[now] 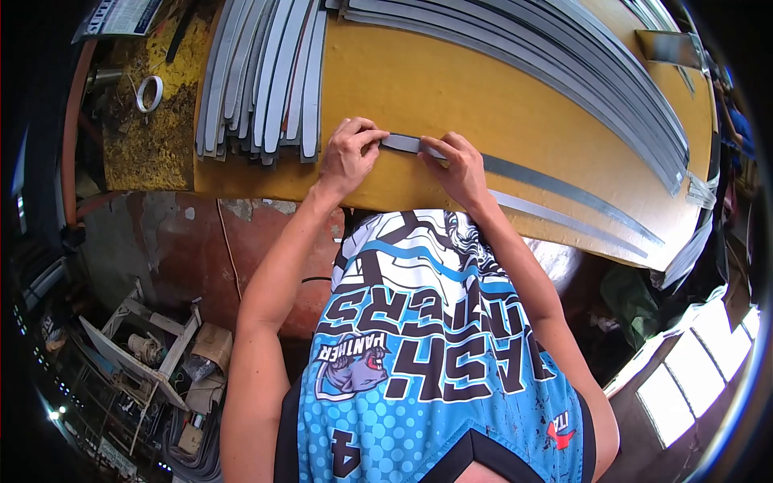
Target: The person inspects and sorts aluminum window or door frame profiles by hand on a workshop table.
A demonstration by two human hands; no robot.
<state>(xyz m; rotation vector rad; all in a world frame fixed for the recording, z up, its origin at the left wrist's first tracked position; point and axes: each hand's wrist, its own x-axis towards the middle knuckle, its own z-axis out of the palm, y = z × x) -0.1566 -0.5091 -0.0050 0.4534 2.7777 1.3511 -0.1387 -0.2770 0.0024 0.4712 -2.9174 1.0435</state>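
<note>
1. Where the yellow worktable (419, 76) spans the area in front of the person, all strips lie on its surface.
2. The long strip stack (596, 80) curves along the far side of the table and down toward its right end.
3. The short strip bundle (266, 80) lies to the left of the hands, with its rounded ends toward the person.
4. The dark strip (564, 187) extends from beside the right hand toward the right end of the table. The pale strip (564, 219) extends the same way, nearer the person.
5. The left hand (348, 157) has thumb and index finger closed on the left end of the held section (401, 143).
6. The right hand (459, 169) has thumb and fingertips closed on the same section, farther right.
7. The held section is pale with a dark edge and bridges the gap between the two fingertip grips, near the table's front edge. Whether it joins either strip is hidden by the right hand.
8. The white ring (150, 94) lies on the stained surface at far left.
</note>
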